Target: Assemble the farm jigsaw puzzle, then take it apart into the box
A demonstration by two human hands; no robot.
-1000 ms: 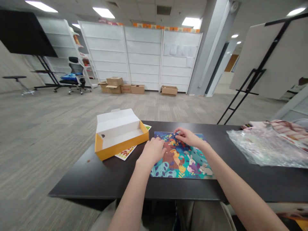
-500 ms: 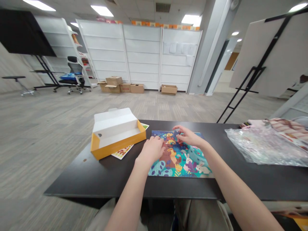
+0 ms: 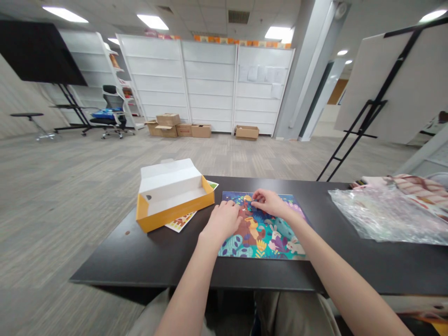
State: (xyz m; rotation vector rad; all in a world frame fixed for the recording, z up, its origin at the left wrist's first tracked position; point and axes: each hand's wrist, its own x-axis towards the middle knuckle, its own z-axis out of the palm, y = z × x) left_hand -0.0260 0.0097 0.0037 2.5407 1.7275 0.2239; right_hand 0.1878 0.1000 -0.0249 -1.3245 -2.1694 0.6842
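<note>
A colourful jigsaw puzzle with rabbits and other animals lies flat on the black table. My left hand rests on its left side, fingers spread and holding nothing. Over the upper middle of the picture is my right hand, its thumb and fingertips brought together on a small dark blue puzzle piece. The fingers partly hide that piece and the puzzle beneath.
An open yellow box with a white inside stands on the table at left, over a printed card. Clear plastic packaging lies at right. Cardboard boxes sit on the floor far back.
My right hand has moved slightly down and its fingers have come closer together, lower over the puzzle. My left hand stays in about the same place. The view has shifted a little.
</note>
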